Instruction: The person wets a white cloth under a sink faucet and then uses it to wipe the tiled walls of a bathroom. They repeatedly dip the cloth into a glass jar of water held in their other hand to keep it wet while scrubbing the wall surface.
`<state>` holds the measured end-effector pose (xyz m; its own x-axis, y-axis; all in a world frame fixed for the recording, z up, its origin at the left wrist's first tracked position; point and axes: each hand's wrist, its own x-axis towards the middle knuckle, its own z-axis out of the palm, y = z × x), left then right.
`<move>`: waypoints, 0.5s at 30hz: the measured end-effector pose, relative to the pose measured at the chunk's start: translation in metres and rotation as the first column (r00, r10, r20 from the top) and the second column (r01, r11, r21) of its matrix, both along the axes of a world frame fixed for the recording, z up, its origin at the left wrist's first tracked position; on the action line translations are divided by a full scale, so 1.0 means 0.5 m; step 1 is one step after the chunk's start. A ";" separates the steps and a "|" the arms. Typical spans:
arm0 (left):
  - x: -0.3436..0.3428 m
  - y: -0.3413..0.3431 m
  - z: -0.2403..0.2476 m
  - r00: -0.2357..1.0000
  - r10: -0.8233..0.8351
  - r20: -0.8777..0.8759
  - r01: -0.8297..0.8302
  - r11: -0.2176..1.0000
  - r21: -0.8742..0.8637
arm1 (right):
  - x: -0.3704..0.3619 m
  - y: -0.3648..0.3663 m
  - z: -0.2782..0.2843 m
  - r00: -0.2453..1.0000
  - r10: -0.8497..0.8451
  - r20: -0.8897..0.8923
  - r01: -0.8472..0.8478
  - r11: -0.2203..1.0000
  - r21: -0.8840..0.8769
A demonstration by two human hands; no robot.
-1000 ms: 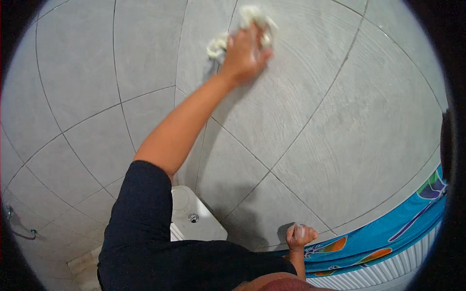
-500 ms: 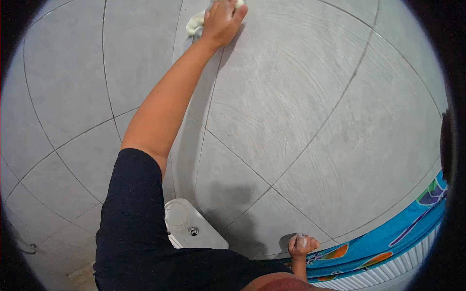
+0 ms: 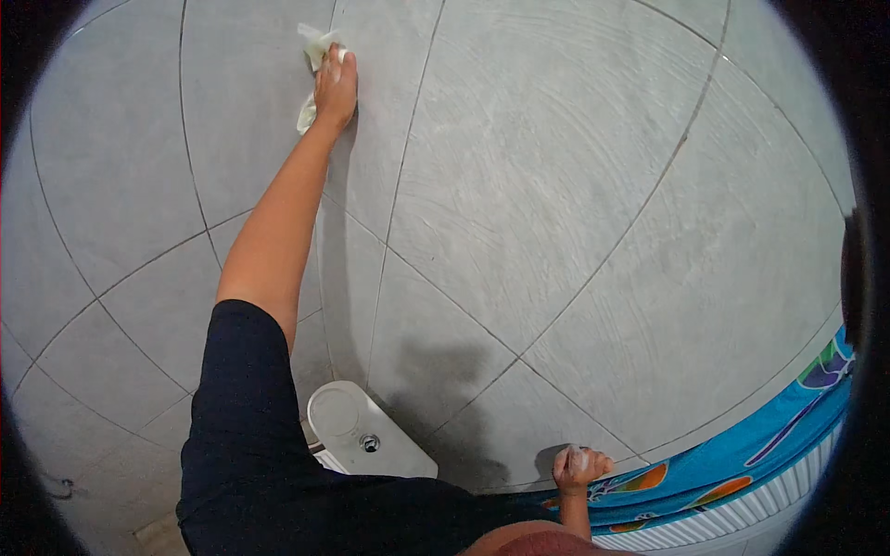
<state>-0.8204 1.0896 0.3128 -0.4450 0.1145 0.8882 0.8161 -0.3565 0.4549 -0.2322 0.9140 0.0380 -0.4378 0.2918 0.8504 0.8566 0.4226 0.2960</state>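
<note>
My left hand (image 3: 336, 91) is stretched far out on a bare forearm below a black sleeve. It presses a pale, whitish cloth (image 3: 316, 48) against the grey tiled wall (image 3: 519, 185), near the corner line; part of the cloth hangs out below the wrist side. White suds show on the fingers. My right hand (image 3: 577, 468) is curled into a fist close to the wall at the lower right, with white foam on it; anything inside the fist is hidden. Curved, streaky wipe marks cover the tiles right of the corner.
A white toilet cistern (image 3: 380, 435) with a round metal button stands below my left arm. Blue patterned fabric (image 3: 705, 473) lies along the lower right, over a white ribbed surface (image 3: 769, 496). A small metal fitting (image 3: 63, 488) sits at the far left.
My left hand has moved left and down with the cloth, from the right-hand wall to the corner. My right hand has barely moved.
</note>
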 end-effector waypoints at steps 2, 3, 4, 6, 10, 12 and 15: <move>0.004 -0.013 0.048 0.998 -0.049 -0.040 0.051 0.998 0.033 | 0.002 -0.001 0.007 1.000 0.014 0.018 -0.014 0.999 -0.047; 0.009 -0.026 0.084 0.978 -0.140 -0.158 0.138 0.990 -0.021 | 0.009 -0.002 0.004 1.000 -0.004 0.029 0.005 1.000 -0.030; 0.039 -0.047 0.132 0.932 -0.243 -0.269 0.229 0.970 -0.082 | 0.017 -0.002 -0.005 0.999 -0.033 0.039 0.034 0.999 -0.010; 0.113 -0.049 0.173 0.823 -0.568 0.021 0.562 0.818 0.126 | 0.021 -0.007 -0.012 0.999 -0.035 0.035 0.034 0.999 0.028; 0.038 0.002 0.122 0.918 -0.391 -0.066 0.396 0.912 0.103 | 0.006 -0.001 -0.003 1.000 -0.002 0.016 0.001 0.998 0.060; 0.004 0.017 0.007 0.987 -0.162 -0.013 0.162 0.984 0.072 | 0.000 0.003 0.002 1.000 0.024 0.010 -0.025 0.999 0.040; 0.021 0.021 -0.172 0.987 0.016 0.161 -0.015 1.000 -0.007 | -0.007 -0.009 0.012 1.000 -0.008 -0.001 0.008 0.999 0.032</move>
<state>-0.8098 1.1003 0.2267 -0.5835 0.1116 0.8044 0.7376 -0.3415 0.5825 -0.2358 0.9095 0.0438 -0.4352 0.2679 0.8596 0.8600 0.4063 0.3088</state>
